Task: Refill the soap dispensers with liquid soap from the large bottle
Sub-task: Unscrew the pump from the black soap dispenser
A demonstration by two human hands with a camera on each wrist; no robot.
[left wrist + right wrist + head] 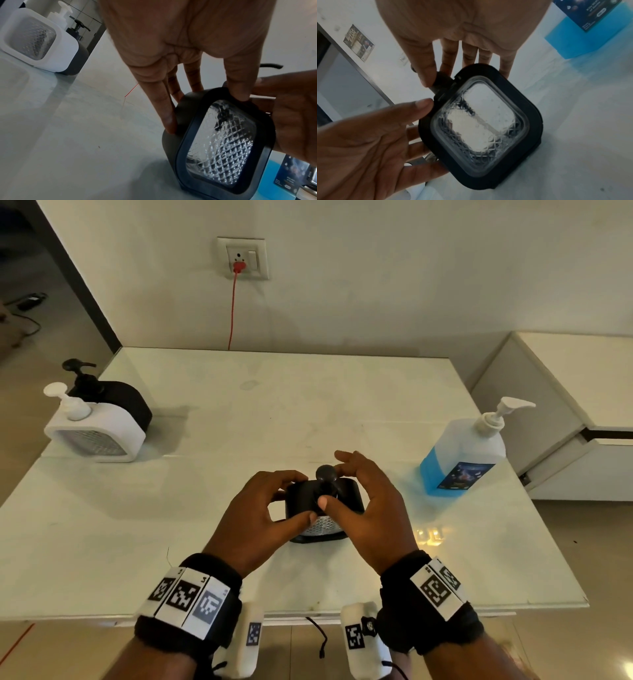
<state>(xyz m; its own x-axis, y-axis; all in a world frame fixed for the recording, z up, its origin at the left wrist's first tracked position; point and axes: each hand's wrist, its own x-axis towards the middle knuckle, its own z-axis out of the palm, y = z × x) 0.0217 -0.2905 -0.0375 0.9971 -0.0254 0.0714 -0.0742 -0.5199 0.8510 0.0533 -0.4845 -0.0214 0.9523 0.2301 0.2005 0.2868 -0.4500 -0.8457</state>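
Fingers [169, 121] of the left hand [253, 518] curl round the left side of the black soap dispenser [320, 508], and the left thumb presses on its front top edge. Fingers [426, 75] of the right hand [373, 508] reach over the top of it; the right thumb and first finger pinch the black pump neck [441, 81], while the other right fingers stay spread and loose behind it.

That dispenser stands on the white desk [274, 412], near the front edge and about in the middle. Its front has a clear window [221, 142] with a criss-cross pattern, and it looks almost empty inside.

Over on the right of the desk stands the large bottle [462, 453], with blue soap in its lower part, a dark label and a white pump on top. It is well apart from the hands.

At the far left corner sit a white soap dispenser [96, 429] and, touching it from behind, another black dispenser [113, 398].

On the wall, a red cable [233, 302] hangs down from a socket.
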